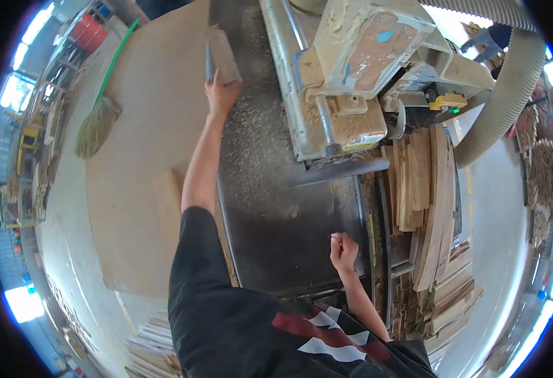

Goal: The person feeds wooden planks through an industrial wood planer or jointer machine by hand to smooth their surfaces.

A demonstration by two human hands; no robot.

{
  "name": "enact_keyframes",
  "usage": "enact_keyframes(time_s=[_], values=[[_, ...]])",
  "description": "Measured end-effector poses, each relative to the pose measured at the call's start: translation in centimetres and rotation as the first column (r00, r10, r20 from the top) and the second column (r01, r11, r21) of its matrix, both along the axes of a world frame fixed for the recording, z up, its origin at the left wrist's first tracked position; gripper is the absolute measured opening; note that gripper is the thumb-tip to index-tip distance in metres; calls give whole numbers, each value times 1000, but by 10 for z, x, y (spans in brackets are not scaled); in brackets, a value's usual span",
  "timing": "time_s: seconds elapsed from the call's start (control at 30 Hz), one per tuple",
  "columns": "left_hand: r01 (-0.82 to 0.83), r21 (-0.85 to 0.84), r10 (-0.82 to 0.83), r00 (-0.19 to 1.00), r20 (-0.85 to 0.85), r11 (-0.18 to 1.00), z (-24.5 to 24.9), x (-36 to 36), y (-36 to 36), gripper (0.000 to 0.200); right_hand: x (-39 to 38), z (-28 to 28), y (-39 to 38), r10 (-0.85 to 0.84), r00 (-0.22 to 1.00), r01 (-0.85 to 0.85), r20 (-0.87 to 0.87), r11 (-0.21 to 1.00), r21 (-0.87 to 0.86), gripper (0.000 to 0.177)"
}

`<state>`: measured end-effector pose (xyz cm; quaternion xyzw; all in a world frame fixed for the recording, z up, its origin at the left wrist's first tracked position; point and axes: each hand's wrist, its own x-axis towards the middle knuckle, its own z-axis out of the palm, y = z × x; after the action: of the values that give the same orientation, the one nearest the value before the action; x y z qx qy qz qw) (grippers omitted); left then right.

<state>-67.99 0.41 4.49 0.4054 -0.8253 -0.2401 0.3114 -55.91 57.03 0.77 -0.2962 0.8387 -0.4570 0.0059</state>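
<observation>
Left hand [221, 94]: fingers on the near end of a wooden board [225, 55], at the far part of the dark table's [283, 252] left edge; whether they clamp it, I cannot tell. Right hand [344, 251]: fingers curled together, by the table's near right corner. Wood shavings [257, 120]: scattered alongside my left hand. Handwheel [339, 171]: between my hands, nearer the right edge. Wood strips [439, 201]: piled beyond that edge.

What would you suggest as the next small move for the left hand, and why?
Probably ease the board slightly back toward the body, since the left hand holds it with the arm stretched far forward, beside scattered wood chips.
</observation>
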Motion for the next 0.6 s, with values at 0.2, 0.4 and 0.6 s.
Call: enact_keyframes(time_s=[0.2,0.4,0.6], values=[[180,-120,-127,927,353,976,-45,-34,-67,61,3,0,2,12,997,-13,73,1000,12,9],[178,-161,-113,931,348,971,-37,101,-11,51,1,8,-3,20,995,-14,94,997,-70,15],[311,-157,-255,919,299,937,2,207,224,61,4,12,-4,14,995,-7,95,997,-78,21]])
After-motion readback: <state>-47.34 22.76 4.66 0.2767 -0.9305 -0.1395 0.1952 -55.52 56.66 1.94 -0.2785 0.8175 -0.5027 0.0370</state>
